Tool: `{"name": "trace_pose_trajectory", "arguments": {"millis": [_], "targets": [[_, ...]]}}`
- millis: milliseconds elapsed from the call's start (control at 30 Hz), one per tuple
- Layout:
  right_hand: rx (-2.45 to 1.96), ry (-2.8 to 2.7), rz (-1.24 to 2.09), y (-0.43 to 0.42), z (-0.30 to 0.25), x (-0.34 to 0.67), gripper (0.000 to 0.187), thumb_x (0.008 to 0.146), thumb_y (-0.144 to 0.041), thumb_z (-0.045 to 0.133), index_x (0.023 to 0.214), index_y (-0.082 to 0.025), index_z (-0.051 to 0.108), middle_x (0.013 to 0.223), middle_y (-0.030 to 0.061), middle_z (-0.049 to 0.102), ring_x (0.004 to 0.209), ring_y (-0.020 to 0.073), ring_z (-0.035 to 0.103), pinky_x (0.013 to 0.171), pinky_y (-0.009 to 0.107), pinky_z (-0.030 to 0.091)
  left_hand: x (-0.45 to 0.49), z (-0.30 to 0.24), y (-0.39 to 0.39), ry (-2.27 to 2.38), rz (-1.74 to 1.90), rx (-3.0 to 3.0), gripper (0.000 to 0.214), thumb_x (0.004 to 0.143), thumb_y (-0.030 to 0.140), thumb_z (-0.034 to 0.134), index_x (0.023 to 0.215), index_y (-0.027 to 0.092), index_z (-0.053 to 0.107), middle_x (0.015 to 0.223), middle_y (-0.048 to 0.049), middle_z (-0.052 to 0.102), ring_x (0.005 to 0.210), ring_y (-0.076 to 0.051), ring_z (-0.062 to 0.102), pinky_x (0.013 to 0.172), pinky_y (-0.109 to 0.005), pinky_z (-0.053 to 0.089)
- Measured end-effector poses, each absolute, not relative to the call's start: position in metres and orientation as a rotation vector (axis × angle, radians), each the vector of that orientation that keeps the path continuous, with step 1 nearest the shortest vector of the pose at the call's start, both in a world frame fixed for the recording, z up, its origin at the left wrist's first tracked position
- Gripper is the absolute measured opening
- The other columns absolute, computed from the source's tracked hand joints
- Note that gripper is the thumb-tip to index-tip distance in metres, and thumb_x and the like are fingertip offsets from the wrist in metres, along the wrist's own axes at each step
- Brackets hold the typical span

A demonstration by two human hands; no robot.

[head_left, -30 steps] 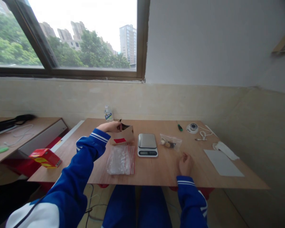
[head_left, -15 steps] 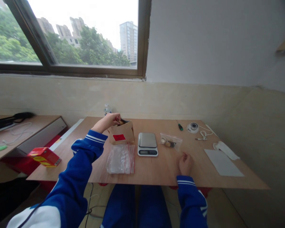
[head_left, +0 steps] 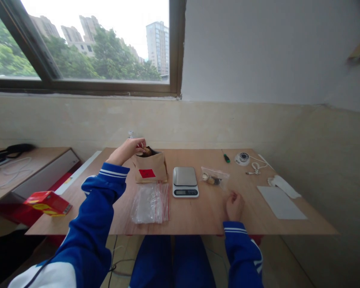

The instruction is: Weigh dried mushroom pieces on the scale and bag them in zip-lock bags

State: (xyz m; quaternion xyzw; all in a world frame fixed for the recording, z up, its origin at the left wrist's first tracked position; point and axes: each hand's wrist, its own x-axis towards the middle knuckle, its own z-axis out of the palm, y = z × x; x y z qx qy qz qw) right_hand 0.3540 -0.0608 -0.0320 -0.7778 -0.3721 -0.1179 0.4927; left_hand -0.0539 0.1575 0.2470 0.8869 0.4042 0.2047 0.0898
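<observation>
Matt paper bag (head_left: 150,168) — wood table (head_left: 198,216)

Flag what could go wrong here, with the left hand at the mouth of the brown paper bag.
1. The brown paper bag stands upright and only the left hand touches its mouth; the right hand rests apart on the table, so the bag might tip and spill.
2. The stack of clear zip bags lies near the table's front edge, beside the left sleeve; a sweep of the arm could push it off.
</observation>
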Motion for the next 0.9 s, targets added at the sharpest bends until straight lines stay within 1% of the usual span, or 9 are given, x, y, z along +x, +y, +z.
{"name": "trace_pose_trajectory", "arguments": {"millis": [67, 133, 267, 333, 433, 533, 700, 800, 900], "targets": [[-1.885, -0.893, -0.293, -0.061, -0.032, 0.354, 0.029, 0.076, -0.028, 0.038, 0.092, -0.012, 0.056, 0.085, 0.0156, 0.061, 0.079, 0.0256, 0.054, 0.078, 0.039, 0.041, -0.058, 0.26, 0.152, 1.216, 0.568, 2.652, 0.011, 0.071, 0.029, 0.058, 0.072, 0.018, 0.06, 0.064, 0.0, 0.063, 0.06, -0.014, 0.057, 0.057, -0.023, 0.043], [-1.89, -0.879, -0.292, -0.06, -0.031, 0.354, 0.029, 0.077, -0.028, 0.037, 0.092, -0.012, 0.056, 0.086, 0.0157, 0.06, 0.08, 0.0256, 0.054, 0.077, 0.039, 0.041, -0.06, 0.273, 0.139, 1.188, 0.615, 2.68, 0.014, 0.074, 0.031, 0.057, 0.073, 0.018, 0.06, 0.066, -0.0003, 0.063, 0.061, -0.014, 0.057, 0.058, -0.023, 0.043], [-1.895, -0.864, -0.286, -0.06, -0.032, 0.355, 0.029, 0.078, -0.03, 0.037, 0.091, -0.012, 0.056, 0.085, 0.0157, 0.06, 0.08, 0.0254, 0.053, 0.076, 0.039, 0.041, -0.035, 0.278, 0.095, 1.0, 0.879, 2.727, 0.016, 0.083, 0.031, 0.05, 0.084, 0.018, 0.059, 0.083, -0.0026, 0.063, 0.072, -0.013, 0.059, 0.065, -0.023, 0.044], [-1.888, -0.864, -0.286, -0.06, -0.032, 0.355, 0.028, 0.077, -0.03, 0.038, 0.09, -0.013, 0.056, 0.086, 0.0154, 0.06, 0.08, 0.0254, 0.053, 0.077, 0.039, 0.041, -0.009, 0.259, 0.079, 0.822, 0.816, 2.742, 0.014, 0.086, 0.027, 0.047, 0.09, 0.019, 0.058, 0.089, -0.0025, 0.063, 0.077, -0.013, 0.059, 0.069, -0.023, 0.044], [-1.885, -0.862, -0.284, -0.061, -0.032, 0.356, 0.029, 0.077, -0.03, 0.038, 0.092, -0.012, 0.055, 0.086, 0.0164, 0.06, 0.082, 0.0262, 0.053, 0.078, 0.04, 0.042, 0.033, 0.211, 0.075, 0.676, 0.531, 2.738, 0.01, 0.084, 0.025, 0.053, 0.091, 0.019, 0.057, 0.088, -0.0018, 0.063, 0.078, -0.013, 0.059, 0.068, -0.022, 0.044], [-1.889, -0.859, -0.261, -0.06, -0.032, 0.355, 0.031, 0.077, -0.028, 0.037, 0.093, -0.011, 0.055, 0.087, 0.0173, 0.06, 0.083, 0.0267, 0.055, 0.078, 0.04, 0.042, 0.067, 0.162, 0.088, 0.841, 0.339, 2.703, 0.007, 0.081, 0.022, 0.056, 0.087, 0.019, 0.058, 0.086, -0.0013, 0.062, 0.079, -0.013, 0.059, 0.069, -0.021, 0.043], [-1.903, -0.867, -0.246, -0.059, -0.031, 0.354, 0.031, 0.077, -0.028, 0.036, 0.094, -0.011, 0.055, 0.089, 0.0173, 0.061, 0.085, 0.0267, 0.056, 0.078, 0.039, 0.043, 0.102, 0.116, 0.105, 1.0, 0.375, 2.68, 0.012, 0.082, 0.019, 0.052, 0.093, 0.019, 0.057, 0.093, -0.0053, 0.059, 0.084, -0.017, 0.06, 0.073, -0.026, 0.045], [-1.902, -0.868, -0.257, -0.059, -0.031, 0.354, 0.03, 0.077, -0.028, 0.036, 0.094, -0.011, 0.055, 0.09, 0.0175, 0.061, 0.086, 0.0269, 0.055, 0.079, 0.04, 0.042, 0.111, 0.102, 0.108, 1.057, 0.371, 2.661, 0.015, 0.081, 0.019, 0.053, 0.095, 0.019, 0.057, 0.095, -0.0064, 0.058, 0.087, -0.019, 0.06, 0.075, -0.028, 0.045], [-1.896, -0.861, -0.259, -0.06, -0.031, 0.354, 0.03, 0.078, -0.028, 0.036, 0.093, -0.012, 0.055, 0.09, 0.0174, 0.061, 0.086, 0.0269, 0.055, 0.079, 0.04, 0.042, 0.109, 0.095, 0.109, 1.066, 0.397, 2.639, 0.021, 0.08, 0.017, 0.054, 0.102, 0.018, 0.054, 0.101, -0.0085, 0.058, 0.092, -0.02, 0.06, 0.08, -0.03, 0.045]]}}
